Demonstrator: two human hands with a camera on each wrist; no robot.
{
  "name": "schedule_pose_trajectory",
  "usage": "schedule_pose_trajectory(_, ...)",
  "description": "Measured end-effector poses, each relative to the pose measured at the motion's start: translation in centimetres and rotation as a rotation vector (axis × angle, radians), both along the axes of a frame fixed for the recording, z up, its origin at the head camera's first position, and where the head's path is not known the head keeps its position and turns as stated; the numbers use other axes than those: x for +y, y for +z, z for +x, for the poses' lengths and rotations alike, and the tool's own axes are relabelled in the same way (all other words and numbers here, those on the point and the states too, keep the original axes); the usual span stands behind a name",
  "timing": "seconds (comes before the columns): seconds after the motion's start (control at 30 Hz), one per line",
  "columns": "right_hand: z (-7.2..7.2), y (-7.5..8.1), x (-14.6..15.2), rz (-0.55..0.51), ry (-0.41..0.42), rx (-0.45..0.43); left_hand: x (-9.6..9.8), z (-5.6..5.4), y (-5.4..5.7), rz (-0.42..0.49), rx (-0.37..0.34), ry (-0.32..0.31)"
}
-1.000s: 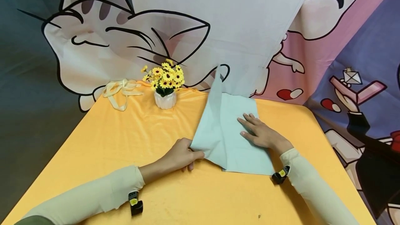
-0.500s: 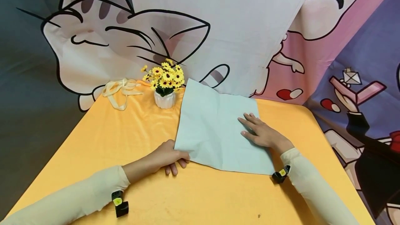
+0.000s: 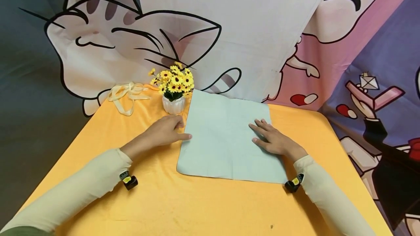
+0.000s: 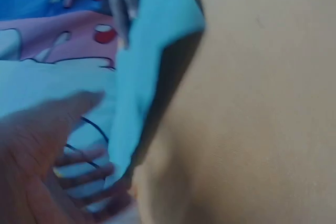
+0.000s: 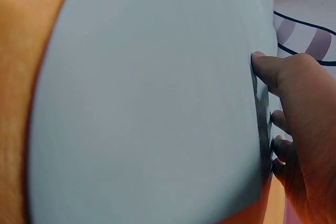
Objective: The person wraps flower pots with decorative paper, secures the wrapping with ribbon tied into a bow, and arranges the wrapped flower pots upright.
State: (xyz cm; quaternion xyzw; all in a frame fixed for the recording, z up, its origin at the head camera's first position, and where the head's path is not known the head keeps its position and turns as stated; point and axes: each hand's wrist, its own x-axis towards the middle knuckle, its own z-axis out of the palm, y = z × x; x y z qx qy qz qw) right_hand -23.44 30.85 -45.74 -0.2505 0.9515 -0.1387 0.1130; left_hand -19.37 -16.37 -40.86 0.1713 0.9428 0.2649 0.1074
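Note:
A light blue sheet [image 3: 216, 137] with a crease down its middle lies spread on the yellow-covered table; I cannot tell whether it is cloth or paper. My left hand [image 3: 164, 130] is at its left edge, thumb reaching over the edge and fingers loosely bent. In the left wrist view that hand [image 4: 58, 166] is blurred, fingers apart, beside the sheet [image 4: 152, 40], whose edge looks raised there. My right hand [image 3: 270, 137] rests on the sheet's right part with fingers spread. The right wrist view shows its thumb and fingertips touching the sheet [image 5: 147, 98].
A white pot of yellow flowers [image 3: 174, 86] stands just beyond the left hand, close to the sheet's far left corner. A loose cream ribbon [image 3: 128, 95] lies at the back left. Behind the table [image 3: 197, 210] hangs a printed backdrop [image 3: 262, 39].
The sheet's left half has been turned over to the left and now lies down. My left hand has let go of its near left corner and moved farther along the left edge. The right hand stays put.

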Motion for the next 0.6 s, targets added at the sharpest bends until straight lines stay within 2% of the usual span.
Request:
schedule_pose_trajectory(0.03, 0.0, 0.0, 0.0, -0.001, 0.000, -0.001, 0.3, -0.4, -0.3, -0.003, 0.070, -0.049)
schedule_pose_trajectory(0.1, 0.0, 0.0, 0.0, -0.001, -0.001, 0.001, 0.9, -1.1, -1.0, -0.022, 0.137, -0.158)
schedule_pose_trajectory(0.2, 0.1, 0.0, -0.1, -0.005, -0.002, 0.003, 1.6, -1.7, -1.9, -0.090, 0.139, -0.258)
schedule_pose_trajectory(0.27, 0.1, 0.0, -0.2, -0.010, 0.002, 0.005, 1.9, -1.9, -2.3, -0.142, 0.127, -0.275)
schedule_pose_trajectory(0.37, 0.0, 0.1, -0.2, -0.013, 0.010, 0.007, 2.0, -1.9, -2.7, -0.191, 0.107, -0.267)
schedule_pose_trajectory(0.6, -0.1, -0.2, -0.1, -0.021, 0.013, 0.002, 1.9, -1.8, -2.9, -0.195, 0.093, -0.237)
